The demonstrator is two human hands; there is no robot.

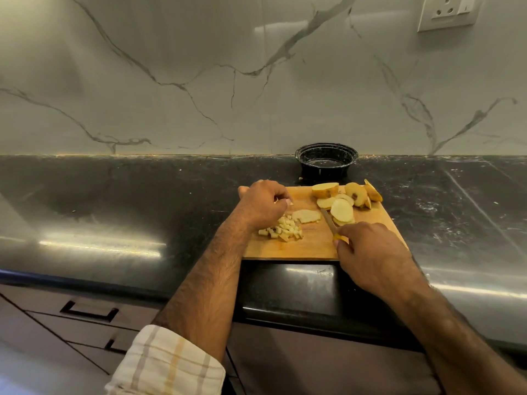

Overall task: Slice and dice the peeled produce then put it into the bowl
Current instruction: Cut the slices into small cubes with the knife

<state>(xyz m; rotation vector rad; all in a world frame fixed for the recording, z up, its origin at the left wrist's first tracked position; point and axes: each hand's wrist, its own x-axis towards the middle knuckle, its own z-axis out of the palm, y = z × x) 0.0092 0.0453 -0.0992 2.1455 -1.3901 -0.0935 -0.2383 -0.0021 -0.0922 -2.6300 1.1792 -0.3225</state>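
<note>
A wooden cutting board (313, 246) lies on the black counter. A heap of small pale cubes (283, 230) sits at its left, beside one flat slice (306, 216). Several round slices (341, 210) and larger chunks (356, 193) are stacked at the board's far right. My left hand (263, 203) hovers over the cubes with fingers curled; whether it pinches a piece I cannot tell. My right hand (368, 252) grips a yellow-handled knife (329, 220), blade pointing away between the single slice and the stack. A black bowl (326, 160) stands behind the board against the wall.
The black stone counter (114, 201) stretches wide to both sides, ending at a marble-patterned wall. A wall socket (447, 11) is at the top right. Drawers with dark handles (88, 310) sit below the counter's front edge.
</note>
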